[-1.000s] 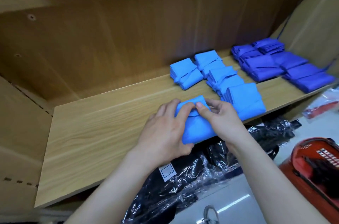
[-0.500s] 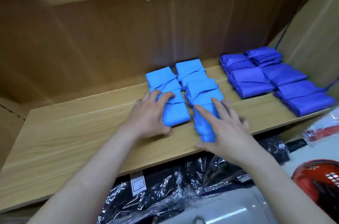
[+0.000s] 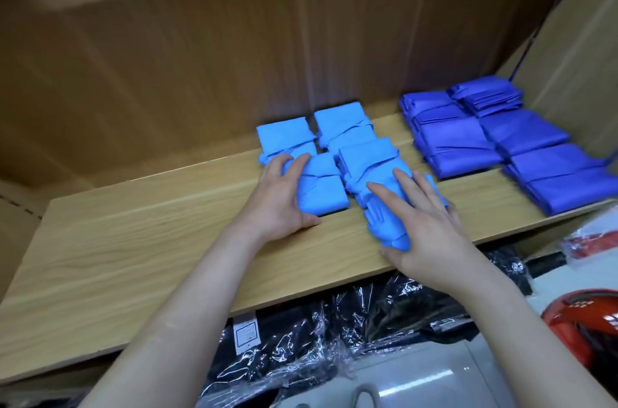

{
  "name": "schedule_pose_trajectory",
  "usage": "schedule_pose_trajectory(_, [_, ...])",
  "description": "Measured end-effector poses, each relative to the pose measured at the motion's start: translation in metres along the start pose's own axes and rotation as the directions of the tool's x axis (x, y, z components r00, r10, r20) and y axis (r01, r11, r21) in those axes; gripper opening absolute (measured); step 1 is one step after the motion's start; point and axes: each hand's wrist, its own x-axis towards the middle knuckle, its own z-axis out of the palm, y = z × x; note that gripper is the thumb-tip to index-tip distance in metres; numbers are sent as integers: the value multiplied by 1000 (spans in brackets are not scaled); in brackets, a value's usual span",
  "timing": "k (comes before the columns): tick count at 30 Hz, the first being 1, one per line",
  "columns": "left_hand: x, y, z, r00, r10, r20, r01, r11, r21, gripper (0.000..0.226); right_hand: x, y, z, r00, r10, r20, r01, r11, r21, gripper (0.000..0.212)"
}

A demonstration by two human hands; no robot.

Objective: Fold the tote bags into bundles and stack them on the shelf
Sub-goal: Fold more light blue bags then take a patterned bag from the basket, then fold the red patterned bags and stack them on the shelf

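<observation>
Several light blue folded tote bundles lie in two rows on the wooden shelf point(image 3: 133, 250). My left hand point(image 3: 281, 197) rests on the left side of the nearest bundle of the left row point(image 3: 322, 188), fingers straight, thumb against its front corner. My right hand point(image 3: 424, 227) lies flat on the front bundle of the right row point(image 3: 384, 223), fingers spread, thumb under its near end. Two more light blue bundles point(image 3: 344, 121) sit behind them near the back wall.
Dark blue folded bundles point(image 3: 521, 140) fill the right part of the shelf up to the side wall. Black items wrapped in clear plastic point(image 3: 301, 347) lie below the shelf edge. A red object point(image 3: 588, 327) stands at the lower right.
One second ago both hands pinched a bundle at the shelf's front edge. It now sits in the left row under my left hand, and my right hand has shifted onto the right row.
</observation>
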Motion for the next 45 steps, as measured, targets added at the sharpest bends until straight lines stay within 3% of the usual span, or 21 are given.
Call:
schedule_pose_trajectory(4, [-4, -4, -4, 997, -62, -45, 62, 998, -9, 112, -7, 6, 1, 997, 4, -83, -1, 999, 35, 108])
schedule_pose_trajectory(9, [2, -8, -6, 983, -178, -38, 164, 958, -234, 113, -9, 7, 12, 961, 111, -252, -66, 981, 182, 108])
schedule_pose_trajectory(19, [3, -9, -6, 987, -152, -57, 135, 963, -231, 107, -3, 6, 19, 968, 41, -248, 0, 987, 162, 98])
schedule_pose_trajectory(23, [-12, -2, -1, 976, -74, -204, 39, 985, -169, 80, -6, 4, 17, 950, 38, -310, 19, 983, 181, 94])
schedule_pose_trajectory(29, [-49, 6, 6, 919, 93, -382, -187, 958, -216, 26, -19, 5, 9, 888, 76, -453, 46, 966, 253, 61])
schedule_pose_trajectory(33, [-79, 13, 3, 891, 153, -428, -312, 891, -330, 17, -43, -4, -2, 783, 142, -606, 34, 962, 270, 40])
schedule_pose_trajectory(37, [-105, 15, 2, 900, 215, -379, -376, 824, -424, 16, -81, -14, -5, 700, 188, -689, -23, 970, 240, 25])
schedule_pose_trajectory(45, [-135, 49, 37, 849, 491, -196, -521, 713, -470, 26, -190, -7, 16, 707, 444, -550, -340, 896, 285, 18])
